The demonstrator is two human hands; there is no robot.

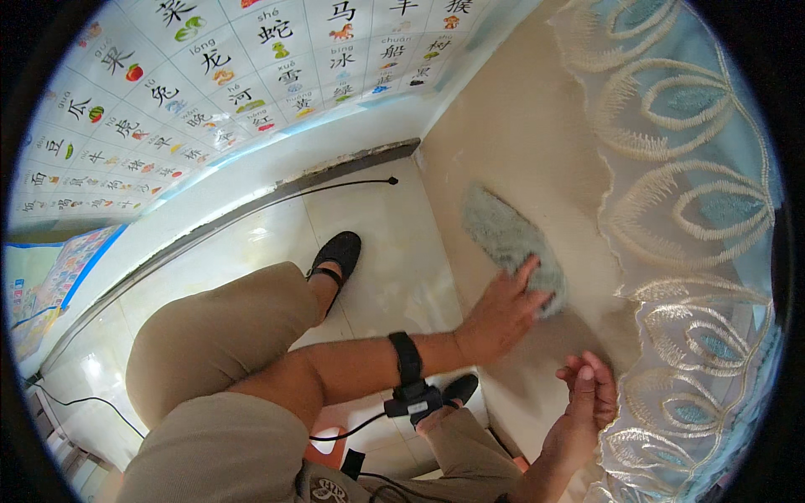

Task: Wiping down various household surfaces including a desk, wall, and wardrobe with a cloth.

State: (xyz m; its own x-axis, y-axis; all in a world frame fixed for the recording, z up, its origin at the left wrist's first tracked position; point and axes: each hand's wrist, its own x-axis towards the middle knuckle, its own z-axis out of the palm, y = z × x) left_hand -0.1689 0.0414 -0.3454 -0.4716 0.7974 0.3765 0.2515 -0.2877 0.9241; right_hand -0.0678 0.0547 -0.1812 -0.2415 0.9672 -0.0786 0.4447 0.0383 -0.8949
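My left hand [503, 317] reaches across from the left and presses a grey-green fleecy cloth [516, 242] against a smooth beige panel [503, 132]. Its fingers are spread over the cloth's lower end, and part of the cloth there is blurred. Lower right, my right hand [588, 393] is raised with loosely curled fingers and nothing visible in them. It lies right beside the scalloped edge of an embroidered lace cover [666, 226], white over pale blue. Whether the hand touches the lace is unclear. Around my left forearm runs a black strap [405, 361] with a small black device [415, 405].
A learning poster [251, 69] with characters and small pictures covers the wall. Along the dark skirting [358, 157] a black cable [302, 193] lies on the tiled floor [390, 232]. An orange plastic object [333, 440] is partly hidden under me. My black shoe [339, 254] stands near the panel.
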